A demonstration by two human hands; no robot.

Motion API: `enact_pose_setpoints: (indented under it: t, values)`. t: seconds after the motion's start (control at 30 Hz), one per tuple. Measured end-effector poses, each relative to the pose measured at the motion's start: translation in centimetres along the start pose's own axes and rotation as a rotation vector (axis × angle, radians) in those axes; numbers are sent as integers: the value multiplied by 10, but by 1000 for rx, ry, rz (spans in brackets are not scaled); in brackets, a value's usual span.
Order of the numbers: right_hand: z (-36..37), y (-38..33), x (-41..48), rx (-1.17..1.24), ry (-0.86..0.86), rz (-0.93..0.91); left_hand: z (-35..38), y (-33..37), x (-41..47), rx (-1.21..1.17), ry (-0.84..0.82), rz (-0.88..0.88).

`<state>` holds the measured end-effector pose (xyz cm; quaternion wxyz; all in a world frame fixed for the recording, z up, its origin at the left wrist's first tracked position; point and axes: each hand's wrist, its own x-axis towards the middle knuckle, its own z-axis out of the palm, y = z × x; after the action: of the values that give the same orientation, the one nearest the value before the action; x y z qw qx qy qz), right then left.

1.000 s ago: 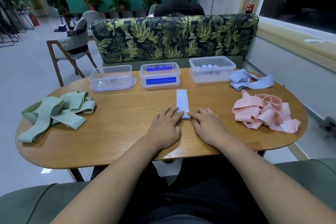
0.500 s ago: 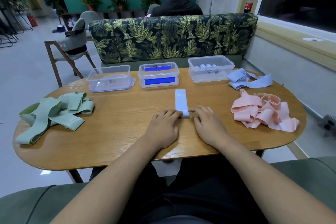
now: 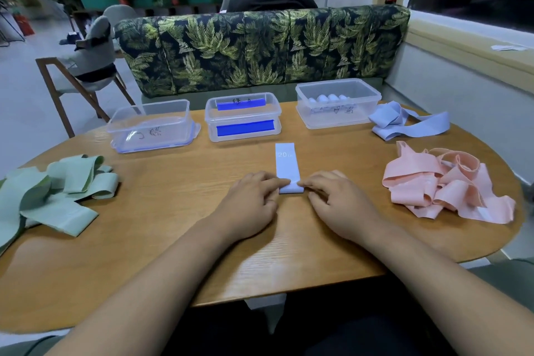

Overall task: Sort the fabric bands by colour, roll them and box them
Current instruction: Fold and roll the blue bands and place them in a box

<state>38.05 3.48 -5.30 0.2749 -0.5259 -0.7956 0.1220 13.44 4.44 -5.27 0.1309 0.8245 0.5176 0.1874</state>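
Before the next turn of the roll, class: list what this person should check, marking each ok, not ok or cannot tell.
1. Grip: left hand and right hand pinch the rolled end of the light blue band: ok.
2. Unrolled length lies flat and straight: ok.
3. Roll edges even: cannot tell.
4. Right box open, holding blue rolls: ok.
5. Colours apart: green pile, pink pile, blue pile: ok.

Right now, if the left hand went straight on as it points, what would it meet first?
The rolled end of the pale blue band; the left hand appears to touch it.
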Motion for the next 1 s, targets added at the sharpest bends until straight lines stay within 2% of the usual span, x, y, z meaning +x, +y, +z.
enact_pose_setpoints:
  t: [0.07,0.23,0.37,0.47,0.67,0.87,1.0]
  values:
    - [2,3,5,-5,4,-1,-4,-5,7,-24,-28,24]
    - [-1,7,16,-4,-1,-14,-12,-16,21,-243,27,-14]
    - [-3,7,20,-28,-1,-42,-16,-24,34,-27,-38,218]
    - [-2,4,16,-64,21,-59,-25,-28,43,17,-152,277]
    - [0,3,21,-86,15,-49,-33,-36,47,30,-217,282]
    - [-1,5,35,-150,-31,-65,-37,-42,58,-107,-262,224]
    - [-4,8,41,-229,-73,-72,-40,-46,69,-225,-230,236]
